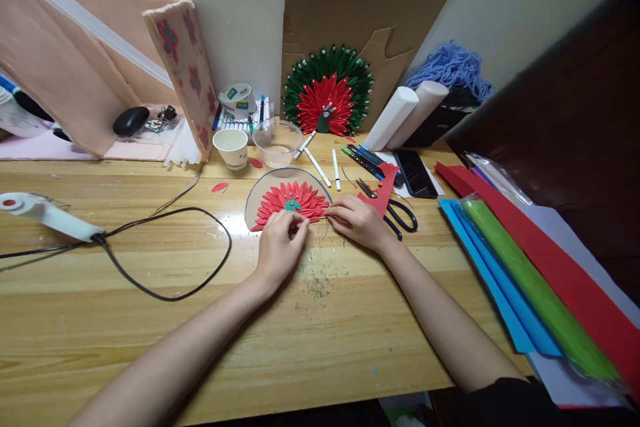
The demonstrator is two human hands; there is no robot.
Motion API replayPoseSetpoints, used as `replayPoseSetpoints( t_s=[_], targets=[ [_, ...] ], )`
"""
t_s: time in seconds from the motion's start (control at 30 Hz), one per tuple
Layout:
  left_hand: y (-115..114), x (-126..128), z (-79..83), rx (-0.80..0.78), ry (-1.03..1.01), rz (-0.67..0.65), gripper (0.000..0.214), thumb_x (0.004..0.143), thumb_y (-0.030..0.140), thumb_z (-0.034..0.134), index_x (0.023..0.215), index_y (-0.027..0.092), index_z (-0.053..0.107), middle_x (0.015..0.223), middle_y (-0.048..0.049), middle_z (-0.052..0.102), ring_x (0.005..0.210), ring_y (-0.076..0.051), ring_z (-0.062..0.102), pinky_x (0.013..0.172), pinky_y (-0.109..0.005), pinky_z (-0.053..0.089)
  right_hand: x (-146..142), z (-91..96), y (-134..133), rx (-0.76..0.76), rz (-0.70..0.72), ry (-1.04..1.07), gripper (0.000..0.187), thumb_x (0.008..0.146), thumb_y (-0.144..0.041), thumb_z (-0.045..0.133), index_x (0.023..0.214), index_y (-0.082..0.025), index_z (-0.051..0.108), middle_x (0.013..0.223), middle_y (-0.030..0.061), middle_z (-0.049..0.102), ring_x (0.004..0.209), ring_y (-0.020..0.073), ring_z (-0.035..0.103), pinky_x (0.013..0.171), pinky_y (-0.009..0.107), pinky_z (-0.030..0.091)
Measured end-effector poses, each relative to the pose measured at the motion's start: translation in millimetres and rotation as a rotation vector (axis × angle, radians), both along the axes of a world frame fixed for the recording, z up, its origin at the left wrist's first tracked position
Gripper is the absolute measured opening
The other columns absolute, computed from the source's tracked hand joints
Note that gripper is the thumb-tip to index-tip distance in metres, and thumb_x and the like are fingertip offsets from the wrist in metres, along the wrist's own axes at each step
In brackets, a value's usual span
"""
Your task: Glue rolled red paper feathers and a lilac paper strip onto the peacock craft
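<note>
Forearms (200, 337) nearest | red-petalled half-disc (287, 195): long axis sideways, arch away | fingers (341, 211) bunched (what's pinched, unclear)

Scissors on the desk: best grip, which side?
Probably the black handles of the scissors, from the person's right: they point that way, uncovered, while red paper hides the middle and the right hand sits close on the other side.

Left grip (281, 240) and right grip (361, 219) are at a red paper peacock's (293, 205) lower edge.
</note>
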State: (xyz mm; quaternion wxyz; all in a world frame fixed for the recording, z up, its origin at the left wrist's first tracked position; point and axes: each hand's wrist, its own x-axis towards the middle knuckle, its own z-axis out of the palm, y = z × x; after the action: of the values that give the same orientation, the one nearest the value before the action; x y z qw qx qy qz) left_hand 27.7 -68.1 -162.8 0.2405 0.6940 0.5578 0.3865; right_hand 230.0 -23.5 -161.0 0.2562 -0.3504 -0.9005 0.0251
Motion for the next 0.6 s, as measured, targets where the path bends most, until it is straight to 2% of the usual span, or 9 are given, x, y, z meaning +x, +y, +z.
replayPoseSetpoints(
  t_s=[0.37,0.6],
  targets=[
    [-0.1,0.3,1.3,-0.001,-0.006,-0.004,0.014,0.086,0.028,0.049,0.078,0.018,0.056,0.079,-0.0022,0.061,0.077,-0.016,0.051,0.071,-0.029,0.04,2.1,-3.2,0.7,-0.012,-0.007,0.015,0.016,0.085,-0.017,0.05,0.094,-0.019,0.064,0.089,0.0082,0.066,0.08,0.0194,0.057,0.07,0.034,0.049],
    [-0.1,0.1,0.3,-0.002,0.002,-0.004,0.015,0.086,0.028,0.049,0.078,0.018,0.056,0.079,-0.0022,0.061,0.077,-0.016,0.051,0.07,-0.029,0.04,1.9,-4.0,2.9,-0.182,-0.101,0.192,0.008,0.083,-0.02,0.057,0.088,-0.02,0.063,0.086,0.0059,0.063,0.083,0.0193,0.057,0.075,0.035,0.047]
  ],
)
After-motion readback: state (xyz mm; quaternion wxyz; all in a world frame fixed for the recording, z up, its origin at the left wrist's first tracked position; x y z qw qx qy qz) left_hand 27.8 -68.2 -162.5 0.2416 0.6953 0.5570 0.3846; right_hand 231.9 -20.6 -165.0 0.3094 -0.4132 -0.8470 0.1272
